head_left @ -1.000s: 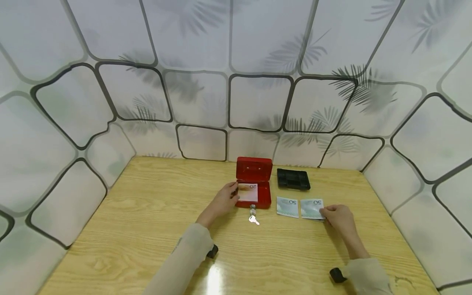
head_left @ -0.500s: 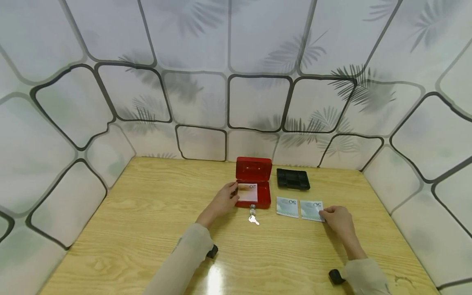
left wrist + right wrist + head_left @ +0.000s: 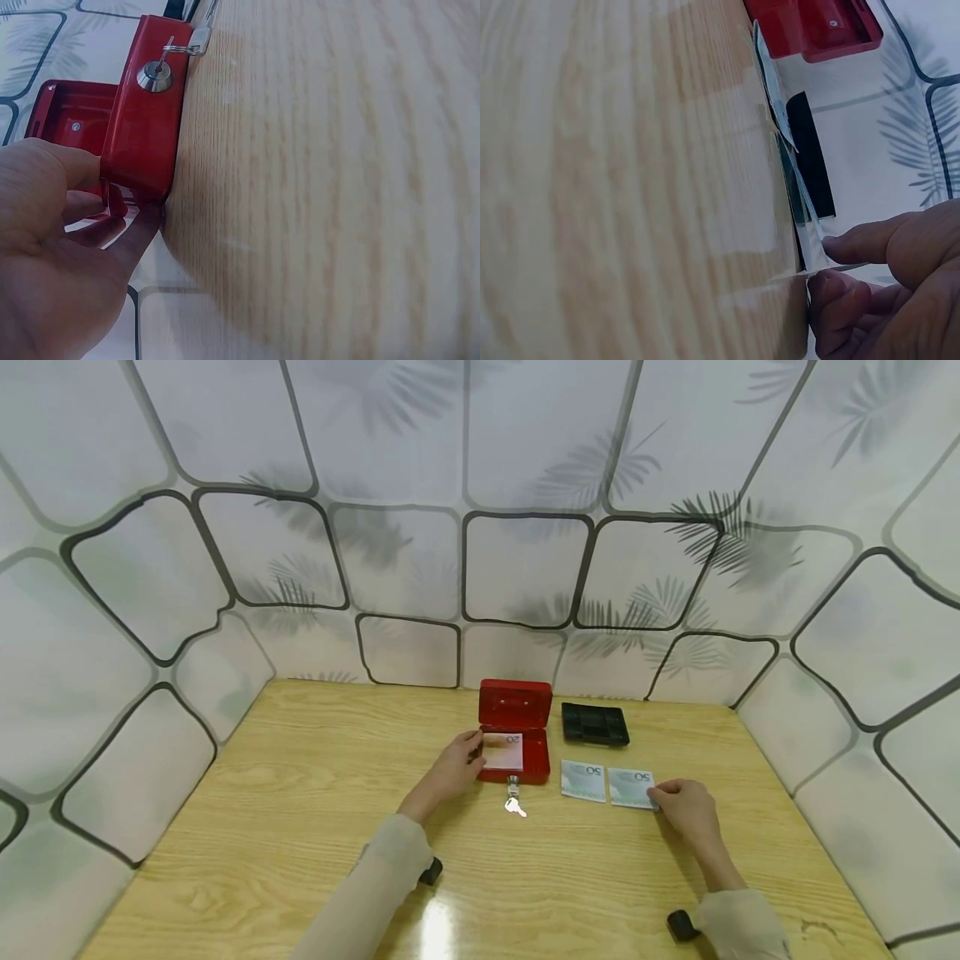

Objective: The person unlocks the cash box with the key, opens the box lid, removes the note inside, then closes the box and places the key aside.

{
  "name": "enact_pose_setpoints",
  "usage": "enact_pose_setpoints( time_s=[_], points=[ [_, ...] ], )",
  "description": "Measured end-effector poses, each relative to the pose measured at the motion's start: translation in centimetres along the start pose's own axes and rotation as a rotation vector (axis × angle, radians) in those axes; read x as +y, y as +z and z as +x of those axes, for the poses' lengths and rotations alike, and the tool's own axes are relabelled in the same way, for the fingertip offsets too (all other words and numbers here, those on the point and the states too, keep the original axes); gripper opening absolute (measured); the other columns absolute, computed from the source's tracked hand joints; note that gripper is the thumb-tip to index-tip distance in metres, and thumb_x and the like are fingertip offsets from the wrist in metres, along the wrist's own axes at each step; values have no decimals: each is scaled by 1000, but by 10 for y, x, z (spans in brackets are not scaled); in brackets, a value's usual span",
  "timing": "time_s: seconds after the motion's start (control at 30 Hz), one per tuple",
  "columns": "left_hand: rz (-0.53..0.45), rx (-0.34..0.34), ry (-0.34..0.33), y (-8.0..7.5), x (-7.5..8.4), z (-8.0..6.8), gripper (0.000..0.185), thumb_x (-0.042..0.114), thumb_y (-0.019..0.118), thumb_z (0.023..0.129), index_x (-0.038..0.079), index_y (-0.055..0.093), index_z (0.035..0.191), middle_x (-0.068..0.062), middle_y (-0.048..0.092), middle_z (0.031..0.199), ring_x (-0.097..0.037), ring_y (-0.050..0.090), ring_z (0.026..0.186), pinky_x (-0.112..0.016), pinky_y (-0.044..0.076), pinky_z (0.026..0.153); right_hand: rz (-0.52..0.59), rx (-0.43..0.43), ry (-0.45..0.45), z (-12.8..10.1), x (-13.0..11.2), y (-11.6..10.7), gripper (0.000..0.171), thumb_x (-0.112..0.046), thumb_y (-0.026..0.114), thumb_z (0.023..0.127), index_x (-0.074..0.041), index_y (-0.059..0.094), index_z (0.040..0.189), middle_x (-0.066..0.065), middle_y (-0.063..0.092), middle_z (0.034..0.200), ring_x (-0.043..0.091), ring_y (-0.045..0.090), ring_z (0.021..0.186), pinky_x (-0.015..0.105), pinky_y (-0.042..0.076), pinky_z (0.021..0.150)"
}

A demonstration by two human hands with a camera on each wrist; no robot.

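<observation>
A red cash box (image 3: 536,757) stands with its lid (image 3: 515,705) raised and a 20 banknote (image 3: 503,752) lying inside on the left. My left hand (image 3: 452,766) holds the box by its left side; in the left wrist view the thumb and fingers (image 3: 139,238) are around the end wall. My right hand (image 3: 687,808) pinches the near right corner of a 50 banknote (image 3: 628,787). Another 50 banknote (image 3: 582,781) lies just left of it. Seen edge-on in the right wrist view, the pinched banknote (image 3: 804,187) sits between thumb and index finger.
Behind the banknotes lies a black compartment tray (image 3: 595,724). A key (image 3: 514,807) hangs from the lock (image 3: 154,76) at the box's front, reaching over the wooden table (image 3: 300,827). Patterned cloth walls (image 3: 408,647) enclose the table's back and sides.
The right-hand 50 banknote has shifted slightly toward me and left, its edge now lower, with my right hand still pinching it. My left hand has stayed at the cash box.
</observation>
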State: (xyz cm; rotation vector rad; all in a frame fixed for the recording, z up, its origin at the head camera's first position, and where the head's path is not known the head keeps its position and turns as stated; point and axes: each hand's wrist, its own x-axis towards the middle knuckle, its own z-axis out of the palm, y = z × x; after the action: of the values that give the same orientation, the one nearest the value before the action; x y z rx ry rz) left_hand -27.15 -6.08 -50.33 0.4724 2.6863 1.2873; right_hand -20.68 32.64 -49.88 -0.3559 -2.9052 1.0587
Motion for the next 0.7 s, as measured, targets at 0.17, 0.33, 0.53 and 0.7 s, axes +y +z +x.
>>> enact_pose_setpoints(
  time_s=[0.17, 0.33, 0.53, 0.7],
  points=[
    [-11, 6, 23, -1, 1, -1, 55, 7, 56, 105, -9, 37, 154, -27, 36, 159, -40, 40, 144, -50, 36, 118, 39, 10, 22, -5, -3, -5, 43, -23, 62, 101, 15, 64, 120, 30, 69, 107, 35, 65, 91, 31, 49, 65],
    [-24, 9, 35, -1, 1, -1, 55, 5, 56, 105, -11, 36, 154, -29, 36, 158, -41, 41, 143, -50, 38, 117, 75, 109, -21, -8, -12, -7, 40, -22, 63, 102, 13, 65, 121, 26, 69, 102, 34, 64, 90, 29, 48, 65],
    [-22, 12, 34, 0, -1, 0, 54, 5, 55, 105, -11, 37, 153, -29, 36, 158, -41, 42, 143, -50, 39, 116, 194, 134, -107, -7, -28, -4, 39, -20, 65, 103, 10, 65, 128, 25, 71, 111, 17, 64, 88, 20, 50, 66],
    [-27, 9, 23, 2, -1, 1, 54, 5, 55, 105, -11, 37, 154, -29, 36, 159, -40, 42, 143, -50, 38, 116, 281, 52, -132, -5, -45, 0, 46, -26, 61, 106, 8, 59, 138, 25, 69, 121, 19, 65, 96, 21, 54, 70]
  ],
)
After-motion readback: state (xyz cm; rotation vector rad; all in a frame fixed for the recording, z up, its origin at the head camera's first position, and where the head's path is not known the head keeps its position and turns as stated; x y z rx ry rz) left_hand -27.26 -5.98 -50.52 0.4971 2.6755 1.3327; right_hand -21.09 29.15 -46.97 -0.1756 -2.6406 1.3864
